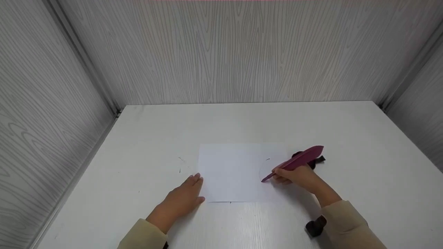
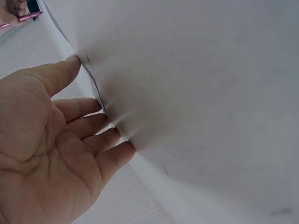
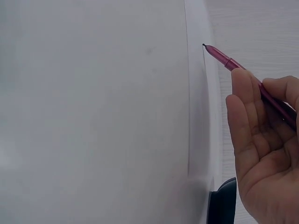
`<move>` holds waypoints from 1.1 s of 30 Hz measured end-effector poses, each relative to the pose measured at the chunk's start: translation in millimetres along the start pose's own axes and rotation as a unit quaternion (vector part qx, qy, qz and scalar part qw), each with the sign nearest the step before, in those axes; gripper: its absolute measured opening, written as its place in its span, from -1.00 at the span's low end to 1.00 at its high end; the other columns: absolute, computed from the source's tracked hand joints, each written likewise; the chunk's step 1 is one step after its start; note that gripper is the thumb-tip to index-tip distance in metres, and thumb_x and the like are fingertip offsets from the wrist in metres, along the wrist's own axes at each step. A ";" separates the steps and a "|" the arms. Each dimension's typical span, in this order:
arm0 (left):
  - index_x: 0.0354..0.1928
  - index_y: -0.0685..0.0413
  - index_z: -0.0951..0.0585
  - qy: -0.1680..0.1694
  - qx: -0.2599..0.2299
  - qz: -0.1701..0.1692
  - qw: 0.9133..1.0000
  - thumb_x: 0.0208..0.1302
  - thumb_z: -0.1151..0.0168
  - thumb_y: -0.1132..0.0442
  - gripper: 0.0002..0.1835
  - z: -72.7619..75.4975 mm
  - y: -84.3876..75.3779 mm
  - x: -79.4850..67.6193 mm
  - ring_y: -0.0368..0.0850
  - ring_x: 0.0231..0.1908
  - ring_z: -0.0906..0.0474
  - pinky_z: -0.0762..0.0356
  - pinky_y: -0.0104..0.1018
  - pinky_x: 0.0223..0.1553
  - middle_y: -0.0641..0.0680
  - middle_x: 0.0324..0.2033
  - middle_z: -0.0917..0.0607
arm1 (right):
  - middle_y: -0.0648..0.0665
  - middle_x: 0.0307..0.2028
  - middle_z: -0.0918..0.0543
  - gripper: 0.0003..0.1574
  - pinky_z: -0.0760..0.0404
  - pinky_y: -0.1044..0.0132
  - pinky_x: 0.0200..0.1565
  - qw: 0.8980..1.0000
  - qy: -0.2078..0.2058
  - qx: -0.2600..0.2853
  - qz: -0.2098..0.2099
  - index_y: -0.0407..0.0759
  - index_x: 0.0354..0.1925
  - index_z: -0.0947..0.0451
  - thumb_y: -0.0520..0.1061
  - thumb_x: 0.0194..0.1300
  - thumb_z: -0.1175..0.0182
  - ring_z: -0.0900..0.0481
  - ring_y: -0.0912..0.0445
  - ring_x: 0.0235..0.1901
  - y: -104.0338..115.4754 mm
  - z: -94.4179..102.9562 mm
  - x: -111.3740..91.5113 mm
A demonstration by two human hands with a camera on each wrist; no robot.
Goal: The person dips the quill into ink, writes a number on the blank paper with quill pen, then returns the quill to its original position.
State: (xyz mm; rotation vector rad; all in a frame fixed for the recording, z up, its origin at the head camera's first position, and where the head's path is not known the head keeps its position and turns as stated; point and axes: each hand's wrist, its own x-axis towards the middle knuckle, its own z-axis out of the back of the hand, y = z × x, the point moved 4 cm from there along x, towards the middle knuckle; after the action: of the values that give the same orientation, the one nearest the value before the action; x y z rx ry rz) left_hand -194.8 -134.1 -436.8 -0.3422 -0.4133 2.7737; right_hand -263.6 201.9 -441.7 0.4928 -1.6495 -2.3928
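Observation:
A sheet of white paper lies on the white table. On its right part shows a faint curved line, with a short dark mark above it. My right hand pinches a dark pink feather pen between thumb and fingers. The pen slants, its feather up to the right and its tip at the paper's right part. Seen from the right wrist, the pen has a dark tip at a line. My left hand lies at the paper's left edge, fingers extended; in the left wrist view its fingertips touch the white surface.
Small dark marks dot the table left of the paper. A black strap-like thing shows behind my right hand, and another black piece beside the right sleeve. Grey wood-grain panels enclose the table at the back and sides.

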 end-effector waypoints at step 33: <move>0.38 0.34 -0.20 0.010 -0.017 0.010 1.000 0.38 -0.14 0.12 -0.33 -0.5 0.7 0.6 0.15 0.41 0.03 -0.11 0.09 0.30 0.22 0.42 -0.12 | -0.22 -0.34 -0.71 -0.67 -0.66 0.21 -0.24 0.997 -0.066 -0.010 -0.028 -0.40 -0.14 -0.60 -0.13 0.28 -0.24 -0.69 0.03 -0.32 -7.6 19.9 -9.0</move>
State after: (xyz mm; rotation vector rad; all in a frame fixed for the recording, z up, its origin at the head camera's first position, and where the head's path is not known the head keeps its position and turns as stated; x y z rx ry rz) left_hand -195.4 -134.4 -437.6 -0.3840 -0.4560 2.7821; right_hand -262.6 225.1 -440.9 0.3895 -1.6828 -2.5301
